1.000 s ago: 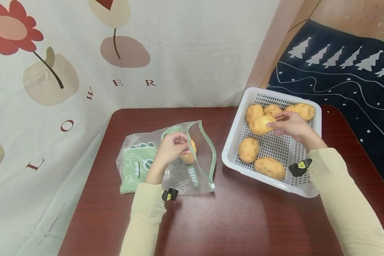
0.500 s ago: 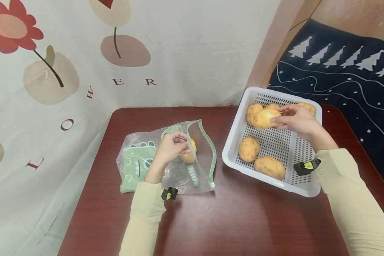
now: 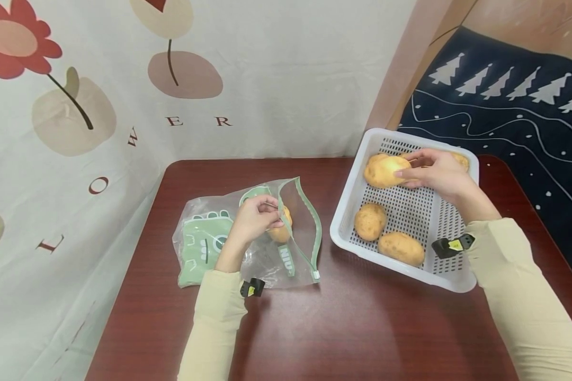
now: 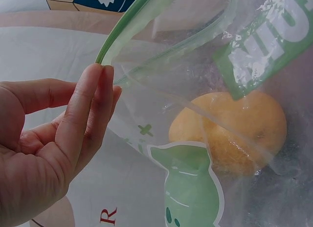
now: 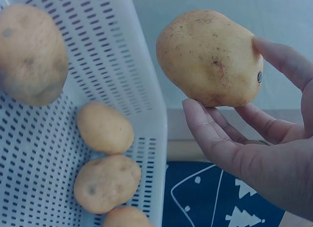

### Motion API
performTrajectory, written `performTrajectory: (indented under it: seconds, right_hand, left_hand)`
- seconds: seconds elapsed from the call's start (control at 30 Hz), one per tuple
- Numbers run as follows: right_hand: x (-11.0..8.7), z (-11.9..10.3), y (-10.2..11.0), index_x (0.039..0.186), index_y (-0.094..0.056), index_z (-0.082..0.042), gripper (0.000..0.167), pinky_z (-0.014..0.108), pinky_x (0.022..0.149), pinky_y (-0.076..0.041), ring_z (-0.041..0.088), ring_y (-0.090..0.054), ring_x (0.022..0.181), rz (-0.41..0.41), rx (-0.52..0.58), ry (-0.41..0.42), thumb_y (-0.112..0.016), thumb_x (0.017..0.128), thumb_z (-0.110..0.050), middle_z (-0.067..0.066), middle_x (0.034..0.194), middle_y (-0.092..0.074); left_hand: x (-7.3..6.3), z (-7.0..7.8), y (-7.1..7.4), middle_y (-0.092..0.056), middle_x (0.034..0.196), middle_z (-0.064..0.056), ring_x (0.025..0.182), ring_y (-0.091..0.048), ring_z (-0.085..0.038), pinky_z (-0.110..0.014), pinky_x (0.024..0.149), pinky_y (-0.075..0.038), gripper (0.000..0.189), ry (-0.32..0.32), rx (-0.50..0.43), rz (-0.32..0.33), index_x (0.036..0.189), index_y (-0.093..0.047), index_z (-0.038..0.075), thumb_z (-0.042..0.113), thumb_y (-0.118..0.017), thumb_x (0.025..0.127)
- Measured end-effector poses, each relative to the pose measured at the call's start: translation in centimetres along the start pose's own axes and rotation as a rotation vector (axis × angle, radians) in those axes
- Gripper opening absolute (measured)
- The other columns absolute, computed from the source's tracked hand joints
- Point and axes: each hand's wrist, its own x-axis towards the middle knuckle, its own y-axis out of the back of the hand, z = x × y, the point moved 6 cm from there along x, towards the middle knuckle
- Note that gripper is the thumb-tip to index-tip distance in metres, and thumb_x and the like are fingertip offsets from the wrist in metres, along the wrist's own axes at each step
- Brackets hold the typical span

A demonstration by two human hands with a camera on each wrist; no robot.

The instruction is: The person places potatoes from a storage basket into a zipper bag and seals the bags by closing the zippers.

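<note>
My left hand (image 3: 256, 218) pinches the open edge of a clear zip bag (image 3: 262, 270) with green trim and a green cartoon print. Inside that bag lies one potato (image 3: 280, 234), seen through the plastic in the left wrist view too. With thumb and fingertips, my right hand (image 3: 442, 173) grips another potato (image 3: 382, 172), lifted over the far part of a white perforated basket (image 3: 351, 190). In the right wrist view the held potato (image 5: 210, 60) shows brown specks and a dark spot near the thumb.
Two potatoes rest near the basket's front, one round (image 3: 370, 222) and one longer (image 3: 401, 249). More lie along its back, partly behind the right hand. Everything stands on a dark red table (image 3: 362, 317), with a printed cloth (image 3: 291, 79) behind it.
My right hand has raised the potato and moved it towards the back of the basket, then slightly left. My left hand and the bag stay in place.
</note>
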Motion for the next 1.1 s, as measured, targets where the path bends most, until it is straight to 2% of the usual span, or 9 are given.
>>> performTrajectory:
  seconds: [0.13,0.37,0.8,0.93,1.1]
  right_hand:
    - [0.0,-0.6,-0.5,0.124,-0.043,0.001,0.057,0.023,0.075,-0.057,0.009,-0.056,0.08,-0.006,0.01,0.016,-0.071,0.079,-0.021,0.015,0.118,-0.043]
    - [-0.1,-1.8,-1.7,0.122,-0.046,0.001,0.055,0.023,0.075,-0.057,0.015,-0.061,0.081,-0.025,0.061,0.038,-0.072,0.078,-0.02,0.014,0.115,-0.045]
    - [-0.1,-3.5,-4.8,0.116,-0.05,0.007,0.044,0.023,0.073,-0.057,0.011,-0.06,0.081,-0.074,0.136,0.102,-0.069,0.078,-0.005,0.016,0.108,-0.05]
    - [-0.2,-3.8,-5.9,0.112,-0.053,0.005,0.041,0.024,0.072,-0.058,0.012,-0.061,0.078,-0.085,0.132,0.115,-0.071,0.077,-0.005,0.016,0.106,-0.053]
    - [-0.1,-3.9,-7.6,0.114,-0.051,0.006,0.044,0.029,0.077,-0.057,0.014,-0.06,0.081,-0.153,0.125,0.125,-0.071,0.078,-0.01,0.017,0.108,-0.053]
  left_hand:
    - [0.1,0.0,0.0,-0.057,0.078,-0.014,0.062,-0.062,-0.014,-0.04,0.074,-0.058,0.016,-0.001,-0.002,0.001,0.097,-0.054,-0.01,-0.008,-0.059,0.082]
    - [0.2,-0.1,0.0,-0.057,0.078,-0.013,0.061,-0.062,-0.014,-0.039,0.073,-0.058,0.015,-0.003,-0.004,0.006,0.096,-0.054,-0.01,-0.009,-0.058,0.082]
    - [0.1,-0.1,0.0,-0.057,0.078,-0.014,0.061,-0.063,-0.015,-0.04,0.074,-0.058,0.015,0.006,0.005,0.01,0.096,-0.054,-0.009,-0.01,-0.055,0.081]
    - [0.1,-0.1,0.0,-0.058,0.079,-0.015,0.061,-0.063,-0.015,-0.041,0.075,-0.058,0.015,0.004,0.011,0.007,0.096,-0.054,-0.01,-0.01,-0.055,0.081]
    - [0.0,-0.1,0.1,-0.058,0.081,-0.015,0.061,-0.062,-0.013,-0.037,0.072,-0.059,0.015,0.002,0.016,0.012,0.096,-0.054,-0.01,-0.01,-0.055,0.08]
